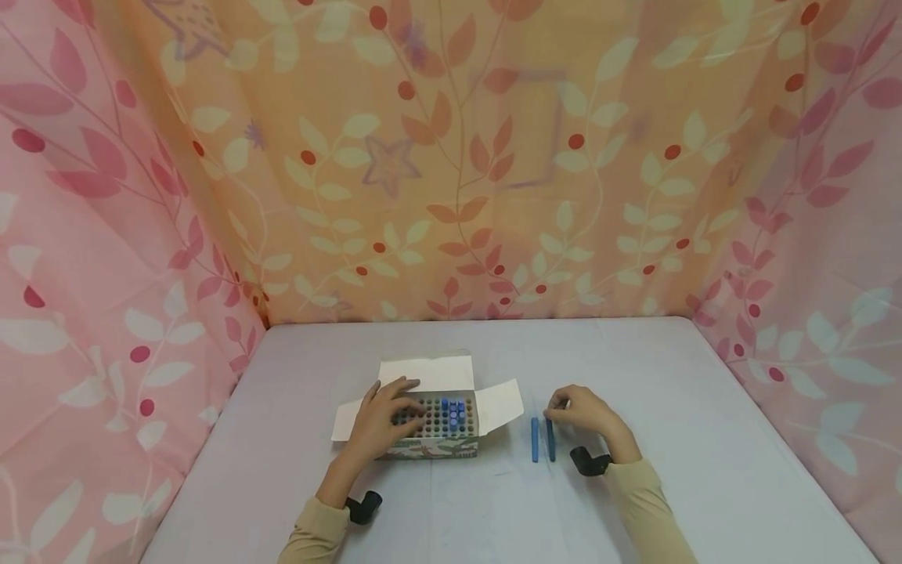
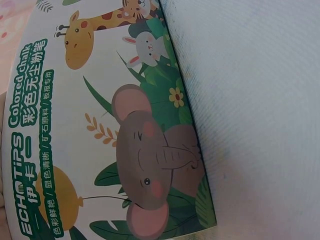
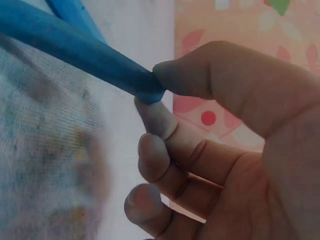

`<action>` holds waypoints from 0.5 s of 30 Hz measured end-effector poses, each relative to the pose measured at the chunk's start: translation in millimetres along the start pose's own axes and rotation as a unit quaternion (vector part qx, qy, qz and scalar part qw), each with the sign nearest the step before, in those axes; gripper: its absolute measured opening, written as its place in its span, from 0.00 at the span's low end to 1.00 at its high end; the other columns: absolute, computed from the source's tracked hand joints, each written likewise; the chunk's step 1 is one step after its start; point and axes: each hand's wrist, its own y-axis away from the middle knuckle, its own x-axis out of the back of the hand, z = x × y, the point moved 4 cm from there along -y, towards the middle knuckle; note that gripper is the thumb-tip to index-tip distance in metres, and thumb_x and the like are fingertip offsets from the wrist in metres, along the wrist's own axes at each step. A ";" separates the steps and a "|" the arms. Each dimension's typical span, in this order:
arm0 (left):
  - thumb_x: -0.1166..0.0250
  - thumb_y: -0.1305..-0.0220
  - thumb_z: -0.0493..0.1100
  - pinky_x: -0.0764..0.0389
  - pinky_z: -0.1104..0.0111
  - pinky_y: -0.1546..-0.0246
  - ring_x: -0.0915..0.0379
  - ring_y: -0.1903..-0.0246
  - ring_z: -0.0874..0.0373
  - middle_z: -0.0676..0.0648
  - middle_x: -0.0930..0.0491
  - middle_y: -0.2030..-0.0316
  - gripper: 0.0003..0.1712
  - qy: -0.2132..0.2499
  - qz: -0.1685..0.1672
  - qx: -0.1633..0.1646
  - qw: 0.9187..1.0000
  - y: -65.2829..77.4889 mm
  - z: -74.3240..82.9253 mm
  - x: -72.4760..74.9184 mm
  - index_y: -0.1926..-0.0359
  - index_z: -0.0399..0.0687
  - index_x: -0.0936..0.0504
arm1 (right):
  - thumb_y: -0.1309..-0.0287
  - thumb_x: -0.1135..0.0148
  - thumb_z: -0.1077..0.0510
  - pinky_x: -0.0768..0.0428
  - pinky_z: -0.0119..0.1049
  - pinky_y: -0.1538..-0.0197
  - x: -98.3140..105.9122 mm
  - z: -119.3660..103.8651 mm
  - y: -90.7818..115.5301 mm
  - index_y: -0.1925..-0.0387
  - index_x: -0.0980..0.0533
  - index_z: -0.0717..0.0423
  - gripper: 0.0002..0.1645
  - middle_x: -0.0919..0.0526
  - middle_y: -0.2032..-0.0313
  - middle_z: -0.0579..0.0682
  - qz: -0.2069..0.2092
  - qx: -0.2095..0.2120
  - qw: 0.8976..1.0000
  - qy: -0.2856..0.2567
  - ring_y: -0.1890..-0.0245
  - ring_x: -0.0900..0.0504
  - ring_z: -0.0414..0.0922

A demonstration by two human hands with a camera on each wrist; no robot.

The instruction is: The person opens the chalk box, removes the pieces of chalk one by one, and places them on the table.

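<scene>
1. Chalk stick, blue, lies between the open box and the table's right edge; another stick just beside.
2. Right hand pinches its end towards the table's far edge.
3. Left hand over box, fingers apart.
4. Probably light, stiff, brittle, dusty; mid-length grip likely kinder.

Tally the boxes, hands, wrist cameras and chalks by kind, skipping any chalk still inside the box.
Box: 1
Hands: 2
Wrist cameras: 2
Chalks: 2
Total: 7
</scene>
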 end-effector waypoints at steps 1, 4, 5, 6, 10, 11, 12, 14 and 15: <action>0.30 0.49 0.53 0.53 0.48 0.31 0.41 0.35 0.51 0.53 0.28 0.41 0.08 0.001 0.002 -0.002 1.000 0.0 0.3 0.0 0.67 0.61 0.15 | 0.49 0.35 0.55 0.29 0.33 0.73 -0.9 0.4 -1.1 0.76 0.21 0.55 0.08 0.22 0.76 0.45 -0.001 -0.006 1.000 0.004 0.75 0.30 0.40; 0.29 0.50 0.52 0.51 0.46 0.32 0.41 0.35 0.50 0.52 0.27 0.42 0.07 0.003 0.009 -0.011 1.000 -0.1 1.1 -0.1 0.68 0.61 0.15 | 0.50 0.34 0.55 0.27 0.33 0.72 -3.7 1.1 -3.7 0.76 0.21 0.56 0.08 0.22 0.76 0.45 -0.003 -0.022 1.000 0.018 0.74 0.28 0.40; 0.29 0.50 0.51 0.51 0.46 0.32 0.40 0.36 0.50 0.52 0.27 0.42 0.07 0.004 0.012 -0.013 1.000 0.0 1.6 0.1 0.68 0.60 0.15 | 0.51 0.34 0.55 0.27 0.33 0.72 -4.7 1.2 -4.2 0.76 0.20 0.56 0.08 0.22 0.76 0.45 -0.004 -0.028 0.999 0.023 0.75 0.28 0.40; 0.29 0.51 0.51 0.51 0.45 0.32 0.40 0.36 0.50 0.51 0.27 0.42 0.07 0.004 0.016 -0.016 1.000 0.1 1.9 0.1 0.68 0.60 0.15 | 0.51 0.34 0.55 0.27 0.34 0.72 -5.6 1.2 -4.8 0.76 0.20 0.56 0.08 0.22 0.77 0.45 -0.004 -0.034 0.999 0.028 0.75 0.28 0.40; 0.28 0.51 0.51 0.50 0.45 0.32 0.40 0.36 0.49 0.51 0.27 0.42 0.08 0.002 0.021 -0.018 1.000 0.0 3.0 1.2 0.68 0.60 0.15 | 0.52 0.33 0.55 0.27 0.34 0.72 -9.8 1.6 -6.8 0.77 0.20 0.57 0.09 0.22 0.78 0.45 -0.003 -0.057 0.997 0.048 0.75 0.28 0.41; 0.28 0.51 0.51 0.51 0.46 0.32 0.40 0.36 0.49 0.51 0.27 0.42 0.08 0.000 0.020 -0.016 1.000 -0.1 2.9 1.2 0.68 0.60 0.15 | 0.53 0.33 0.54 0.27 0.34 0.72 -10.8 1.5 -7.2 0.77 0.20 0.56 0.09 0.22 0.78 0.45 -0.002 -0.063 0.997 0.051 0.75 0.28 0.41; 0.28 0.51 0.50 0.51 0.46 0.32 0.40 0.36 0.49 0.51 0.27 0.42 0.08 0.000 0.018 -0.015 1.000 -0.2 3.0 1.4 0.68 0.60 0.15 | 0.53 0.33 0.54 0.27 0.34 0.72 -12.0 1.5 -7.7 0.77 0.20 0.57 0.09 0.22 0.78 0.45 -0.002 -0.067 0.996 0.053 0.76 0.28 0.41; 0.28 0.51 0.50 0.52 0.46 0.31 0.41 0.35 0.50 0.51 0.27 0.42 0.08 0.002 0.013 -0.011 1.000 -0.4 2.8 1.6 0.68 0.59 0.15 | 0.53 0.33 0.54 0.28 0.34 0.73 -14.4 1.3 -8.5 0.78 0.21 0.56 0.09 0.23 0.78 0.45 -0.001 -0.078 0.995 0.058 0.76 0.28 0.41; 0.28 0.51 0.50 0.52 0.47 0.31 0.41 0.35 0.50 0.52 0.28 0.42 0.08 0.002 0.011 -0.009 1.000 -0.6 2.8 1.9 0.68 0.59 0.15 | 0.53 0.33 0.54 0.28 0.34 0.73 -15.4 1.0 -8.8 0.78 0.21 0.56 0.09 0.23 0.79 0.45 -0.001 -0.081 0.995 0.062 0.76 0.29 0.41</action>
